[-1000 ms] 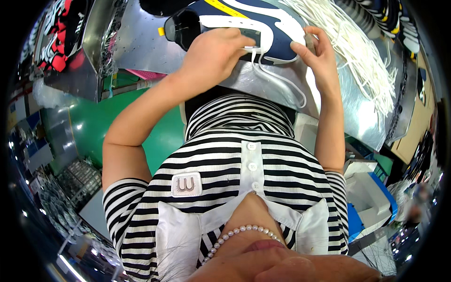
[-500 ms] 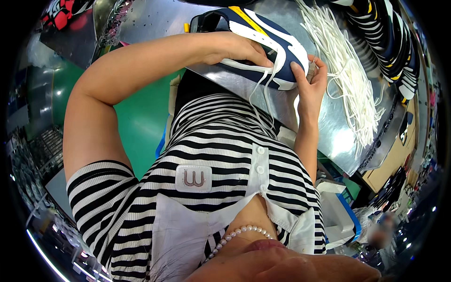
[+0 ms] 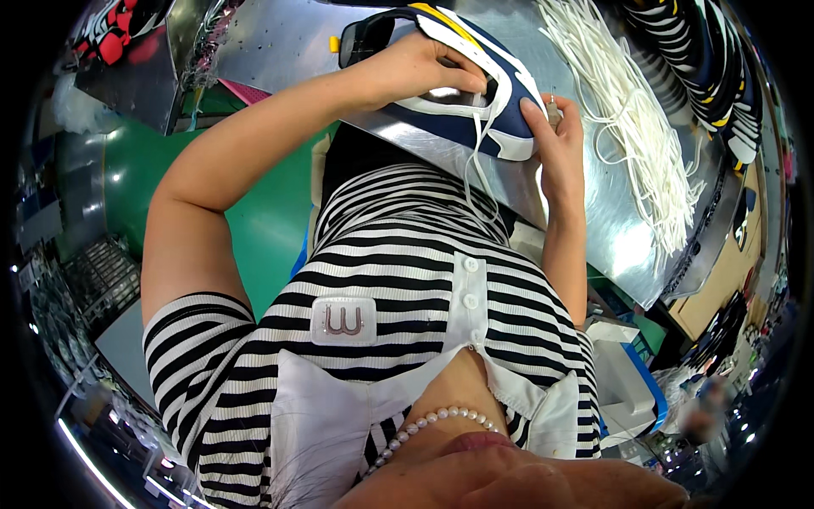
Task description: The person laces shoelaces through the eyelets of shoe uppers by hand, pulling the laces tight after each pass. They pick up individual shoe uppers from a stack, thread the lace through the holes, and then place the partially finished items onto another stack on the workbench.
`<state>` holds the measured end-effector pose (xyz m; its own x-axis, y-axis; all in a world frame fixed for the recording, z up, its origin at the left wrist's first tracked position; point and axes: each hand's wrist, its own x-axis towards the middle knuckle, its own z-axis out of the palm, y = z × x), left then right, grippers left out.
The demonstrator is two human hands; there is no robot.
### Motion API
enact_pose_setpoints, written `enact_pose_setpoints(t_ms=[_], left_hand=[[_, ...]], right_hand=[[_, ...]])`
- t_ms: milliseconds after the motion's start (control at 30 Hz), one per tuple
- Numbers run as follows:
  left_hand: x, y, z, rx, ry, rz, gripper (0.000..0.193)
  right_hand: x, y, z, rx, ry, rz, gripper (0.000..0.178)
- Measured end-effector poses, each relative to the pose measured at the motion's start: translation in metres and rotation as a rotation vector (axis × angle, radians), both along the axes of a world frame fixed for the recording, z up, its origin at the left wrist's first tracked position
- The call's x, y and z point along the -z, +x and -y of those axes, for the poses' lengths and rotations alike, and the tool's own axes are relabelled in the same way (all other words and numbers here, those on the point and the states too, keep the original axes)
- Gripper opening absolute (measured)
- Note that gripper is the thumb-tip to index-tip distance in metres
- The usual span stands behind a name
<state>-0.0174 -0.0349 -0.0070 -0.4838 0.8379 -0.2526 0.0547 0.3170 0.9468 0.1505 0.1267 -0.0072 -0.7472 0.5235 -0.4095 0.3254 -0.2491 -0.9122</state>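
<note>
At the upper left of the frame, red and black items (image 3: 119,34) lie at the far edge of a shiny metal table (image 3: 280,42), with a green floor (image 3: 136,170) showing below it. The person's left arm rises from the lower left across the middle of the frame, and the left hand (image 3: 415,68) rests at upper centre on top of a navy and white shoe (image 3: 458,93). Its fingers (image 3: 462,78) curl over the shoe's upper edge, closed around it in a firm hold. The shoe sits at upper centre on the near edge of the table, tilted, with yellow trim along its top and a dark opening toward the left. A white lace (image 3: 479,161) hangs from the shoe down over the person's black and white striped shirt (image 3: 398,280). Just to the right, the right hand (image 3: 555,136) presses against the shoe's right end, fingers bent and closed on it; it may also pinch the lace end, but the view there is too small to be sure. Further right, a loose bundle of white laces (image 3: 627,110) spreads across the table. At the upper right edge, a row of dark striped shoe parts (image 3: 721,76) is stacked along the table's far side. Lower right, a white and blue box (image 3: 623,382) stands beside the person.
</note>
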Motion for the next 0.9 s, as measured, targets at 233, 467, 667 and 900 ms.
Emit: enact_pose_setpoints(t_ms=[233,467,667,900], left_hand=[[-0.016,0.004,0.006,-0.017,-0.182,-0.391,0.019],[-0.037,-0.015,0.050,-0.174,-0.003,-1.212,0.009],[-0.029,-0.116,0.214,-0.728,-0.307,-1.189,0.024],[-0.039,-0.089,0.197,-0.872,-0.222,-1.051,0.020]], right_hand=[[0.016,0.005,0.000,0.071,-0.106,-0.164,0.050],[0.021,0.000,-0.005,0.129,-0.013,-0.231,0.062],[0.028,0.007,-0.028,0.262,-0.056,-0.240,0.059],[0.035,0.010,-0.034,0.226,0.148,-0.177,0.042]])
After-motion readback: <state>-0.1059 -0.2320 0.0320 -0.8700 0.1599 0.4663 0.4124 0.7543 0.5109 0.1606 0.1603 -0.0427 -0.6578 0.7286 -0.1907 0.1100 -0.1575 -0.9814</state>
